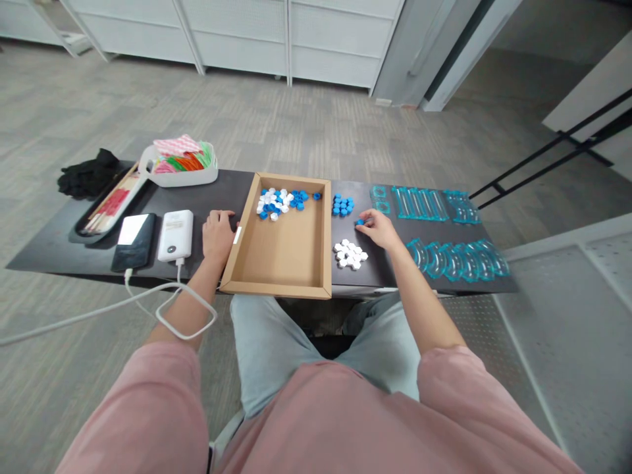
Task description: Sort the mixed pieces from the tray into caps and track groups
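Partway: sorted blue caps (342, 204) and white caps (350, 254) lie beside the tray (281, 270); right hand (378, 228) pinches a blue cap (359, 222); left hand (218, 234), fingers together, steadies the tray's left edge; a mixed pile (281, 201) remains at its far edge.

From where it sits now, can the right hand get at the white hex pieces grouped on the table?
Probably yes: the right hand rests just above the white hex pieces, with only bare table between.

Matt brown cardboard tray (281, 276); glossy plastic blue and white hex pieces (280, 202); translucent teal acrylic strips (428, 203) at three o'clock; smooth matt black tabletop (59, 247).
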Available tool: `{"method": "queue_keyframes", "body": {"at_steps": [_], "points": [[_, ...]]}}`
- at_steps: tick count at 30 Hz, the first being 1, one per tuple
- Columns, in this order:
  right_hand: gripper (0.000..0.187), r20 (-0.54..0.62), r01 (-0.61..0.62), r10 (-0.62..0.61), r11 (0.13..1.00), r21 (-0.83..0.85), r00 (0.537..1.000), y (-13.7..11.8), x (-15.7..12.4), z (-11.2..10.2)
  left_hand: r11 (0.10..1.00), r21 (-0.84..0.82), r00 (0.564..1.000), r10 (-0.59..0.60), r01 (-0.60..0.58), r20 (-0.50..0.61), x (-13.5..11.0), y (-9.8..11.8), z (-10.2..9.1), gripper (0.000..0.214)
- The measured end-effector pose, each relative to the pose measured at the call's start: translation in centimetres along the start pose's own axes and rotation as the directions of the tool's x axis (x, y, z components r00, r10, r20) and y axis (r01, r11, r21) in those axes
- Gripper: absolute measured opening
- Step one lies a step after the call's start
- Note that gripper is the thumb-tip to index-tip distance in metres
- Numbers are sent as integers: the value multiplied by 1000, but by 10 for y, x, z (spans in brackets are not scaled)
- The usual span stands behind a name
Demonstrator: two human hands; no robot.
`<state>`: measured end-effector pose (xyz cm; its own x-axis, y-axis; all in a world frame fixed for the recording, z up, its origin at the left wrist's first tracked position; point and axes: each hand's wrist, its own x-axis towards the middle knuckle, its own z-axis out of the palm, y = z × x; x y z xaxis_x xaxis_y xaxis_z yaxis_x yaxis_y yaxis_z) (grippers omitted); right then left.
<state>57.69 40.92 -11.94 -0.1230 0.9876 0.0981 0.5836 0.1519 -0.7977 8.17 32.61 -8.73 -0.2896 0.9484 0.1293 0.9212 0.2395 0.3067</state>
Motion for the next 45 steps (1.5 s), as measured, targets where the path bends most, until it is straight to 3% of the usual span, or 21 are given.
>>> {"method": "queue_keyframes", "body": {"at_steps": [5,9,16,22,25,27,30,32,34,36,39,42,45], "points": [[60,-112,-25,36,995,98,993,9,0,23,1000,23,1000,-2,2,2,0,0,-2,47],[53,-170,14,10,990,139,985,11,-9,27,1000,27,1000,-12,12,-2,1,0,-2,46],[46,-86,56,-45,990,129,995,-3,-18,27,999,43,1000,-16,16,8,0,1,-4,46],[45,-112,73,-60,991,115,992,-14,-21,24,999,26,1000,-19,19,7,0,2,-4,47],[38,-110,150,-141,986,77,984,-34,-15,26,1000,22,1000,-21,21,5,0,2,-3,47],[30,-59,258,-255,966,32,965,-58,-3,34,999,25,1000,-21,21,7,0,2,-2,47],[20,161,417,-402,907,-67,901,-101,27,61,999,33,1000,-20,19,18,0,2,-2,47],[22,322,469,-398,864,-181,859,-127,50,84,999,33,1000,-19,18,18,1,2,-2,47],[25,411,482,-335,811,-331,848,-144,67,107,999,30,1000,-14,14,14,0,2,-2,47],[24,451,485,-281,753,-444,848,-153,77,125,1000,29,1000,-8,8,13,0,1,-2,47],[22,490,506,-261,720,-474,831,-155,78,141,1000,25,1000,2,-3,14,-1,1,-2,48],[24,526,520,-266,741,-424,808,-154,72,146,1000,26,1000,6,-6,22,-1,2,-3,49],[21,610,555,-294,778,-294,736,-157,64,143,1000,31,999,2,-4,43,-1,3,-4,50]]}}
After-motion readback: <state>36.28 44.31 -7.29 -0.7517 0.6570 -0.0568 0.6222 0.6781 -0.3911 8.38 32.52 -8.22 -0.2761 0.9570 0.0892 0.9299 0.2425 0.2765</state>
